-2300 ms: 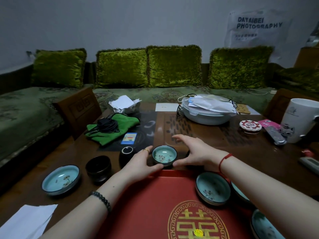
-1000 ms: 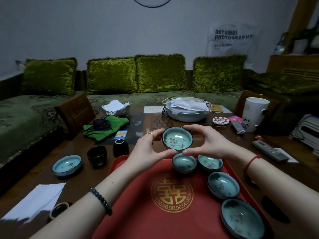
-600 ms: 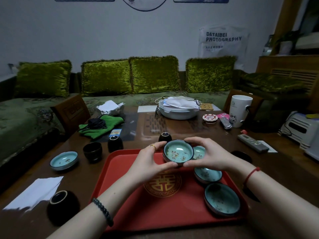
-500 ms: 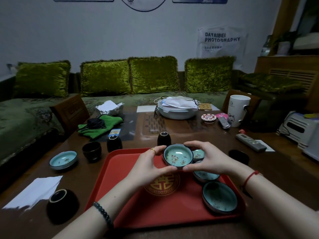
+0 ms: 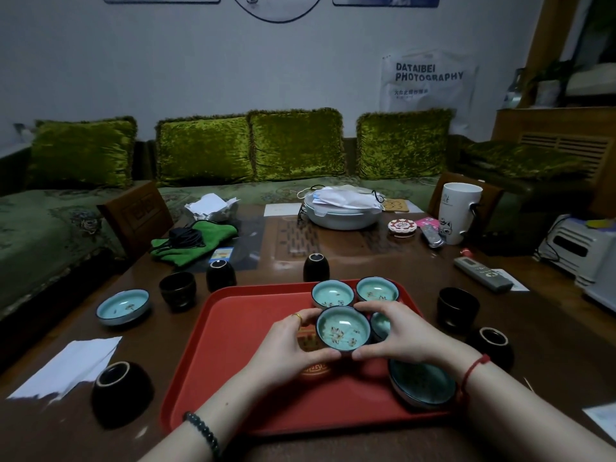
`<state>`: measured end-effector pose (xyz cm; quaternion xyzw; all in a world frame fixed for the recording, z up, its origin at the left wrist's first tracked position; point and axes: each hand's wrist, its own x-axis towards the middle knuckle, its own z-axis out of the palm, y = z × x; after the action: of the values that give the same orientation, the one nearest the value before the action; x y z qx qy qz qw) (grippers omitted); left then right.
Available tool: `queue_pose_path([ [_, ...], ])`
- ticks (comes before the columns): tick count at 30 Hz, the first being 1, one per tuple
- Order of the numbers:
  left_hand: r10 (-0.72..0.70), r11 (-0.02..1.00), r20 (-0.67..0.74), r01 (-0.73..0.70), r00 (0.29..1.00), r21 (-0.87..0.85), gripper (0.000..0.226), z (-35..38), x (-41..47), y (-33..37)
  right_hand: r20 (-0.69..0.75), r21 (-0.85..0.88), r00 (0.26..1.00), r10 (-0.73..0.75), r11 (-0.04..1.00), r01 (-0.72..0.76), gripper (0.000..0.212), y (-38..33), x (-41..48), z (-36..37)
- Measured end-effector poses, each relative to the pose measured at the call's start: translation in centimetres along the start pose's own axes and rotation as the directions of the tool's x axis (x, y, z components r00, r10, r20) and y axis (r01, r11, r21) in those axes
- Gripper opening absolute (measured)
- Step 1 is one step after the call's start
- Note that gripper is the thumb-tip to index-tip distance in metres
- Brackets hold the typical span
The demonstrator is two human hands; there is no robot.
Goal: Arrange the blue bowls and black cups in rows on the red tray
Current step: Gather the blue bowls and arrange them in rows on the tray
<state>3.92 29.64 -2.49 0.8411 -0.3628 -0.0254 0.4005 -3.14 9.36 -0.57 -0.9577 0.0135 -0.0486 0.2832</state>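
My left hand [image 5: 290, 348] and my right hand [image 5: 396, 335] both grip a blue bowl [image 5: 343, 328] over the middle of the red tray [image 5: 233, 345]. Two blue bowls [image 5: 332, 293] [image 5: 377, 289] sit at the tray's far edge. Another [image 5: 381, 325] is half hidden behind my right hand, and a larger one [image 5: 421, 385] sits at the tray's near right. One blue bowl [image 5: 122, 306] lies on the table at the left. Black cups stand around the tray: [image 5: 123, 393], [image 5: 177, 290], [image 5: 220, 275], [image 5: 316, 266], [image 5: 457, 306], [image 5: 490, 346].
The wooden table [image 5: 550, 345] also carries white paper [image 5: 71, 365], a green cloth with a cable [image 5: 193, 240], a white covered dish [image 5: 343, 210], a white mug [image 5: 458, 211] and a remote [image 5: 481, 268]. A green sofa with cushions runs behind.
Both hands lifted the blue bowl from the table behind the tray and brought it down toward the tray's middle. The view pulled back, showing more cups.
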Motion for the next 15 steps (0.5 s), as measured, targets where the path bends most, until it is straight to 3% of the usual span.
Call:
queue_pose_path([
  [15,-0.041,0.999,0.031,0.040,0.999,0.017,0.073,1.3,0.4,-1.4,0.034,-0.164,0.999,0.012,0.986,-0.006,0.087,0.5,0.4,0.6],
])
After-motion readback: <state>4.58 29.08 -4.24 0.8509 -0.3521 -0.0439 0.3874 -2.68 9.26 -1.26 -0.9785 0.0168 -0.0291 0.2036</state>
